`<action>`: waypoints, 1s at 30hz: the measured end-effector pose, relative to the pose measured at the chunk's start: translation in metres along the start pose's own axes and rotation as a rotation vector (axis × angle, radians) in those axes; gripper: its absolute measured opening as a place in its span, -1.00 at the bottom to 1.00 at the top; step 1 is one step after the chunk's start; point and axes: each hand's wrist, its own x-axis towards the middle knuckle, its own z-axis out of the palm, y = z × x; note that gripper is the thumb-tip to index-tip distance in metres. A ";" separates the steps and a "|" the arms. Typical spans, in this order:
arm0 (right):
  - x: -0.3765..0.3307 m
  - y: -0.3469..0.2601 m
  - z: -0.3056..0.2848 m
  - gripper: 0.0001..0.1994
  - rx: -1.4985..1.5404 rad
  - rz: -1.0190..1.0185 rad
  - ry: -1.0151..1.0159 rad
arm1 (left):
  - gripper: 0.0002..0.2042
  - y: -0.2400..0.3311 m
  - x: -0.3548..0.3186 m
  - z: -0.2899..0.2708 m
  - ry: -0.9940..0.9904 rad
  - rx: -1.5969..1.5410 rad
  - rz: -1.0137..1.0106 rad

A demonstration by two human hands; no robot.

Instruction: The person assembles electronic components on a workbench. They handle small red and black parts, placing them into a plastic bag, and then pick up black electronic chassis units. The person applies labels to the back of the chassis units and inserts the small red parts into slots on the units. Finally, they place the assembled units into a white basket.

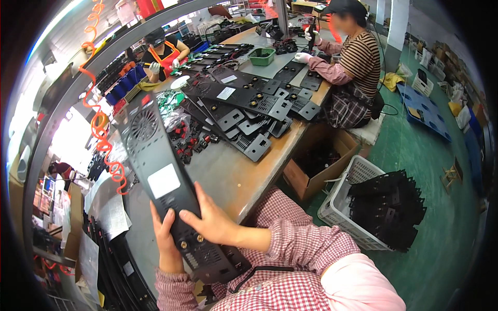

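Both my hands hold a long black panel (179, 194) tilted up in front of me, over the near edge of the workbench. It has a round fan grille, a white label and two brass-coloured fittings near its lower end. My left hand (167, 241) wraps the panel's left edge, fingers partly behind it. My right hand (211, 216) grips the opposite edge, its thumb lying across the front face. Beyond the panel, small red and black switches (194, 145) lie on the bench. Similar black panels (244, 101) are piled there to the right.
The metal-topped workbench (223, 181) stretches away from me. A white plastic crate (332, 207) of black panels and a cardboard box (311, 179) stand on the floor at right. An orange coiled hose (98, 124) hangs at left. Co-workers sit at the far side and right; a green basket (262, 56) stands between.
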 end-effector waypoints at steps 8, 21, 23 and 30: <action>0.035 -0.007 -0.134 -0.10 0.092 -0.073 0.004 | -0.48 -0.029 0.142 0.101 -0.237 -0.262 -0.070; 0.160 0.030 -0.255 -0.41 0.015 0.044 0.463 | -0.54 -0.122 0.351 0.203 0.028 -0.377 -0.112; 0.183 0.035 -0.272 -0.43 -0.025 0.075 0.484 | -0.52 -0.129 0.371 0.213 0.043 -0.357 -0.121; 0.230 0.050 -0.293 -0.46 -0.050 0.159 0.485 | -0.47 -0.138 0.407 0.209 0.122 -0.006 -0.261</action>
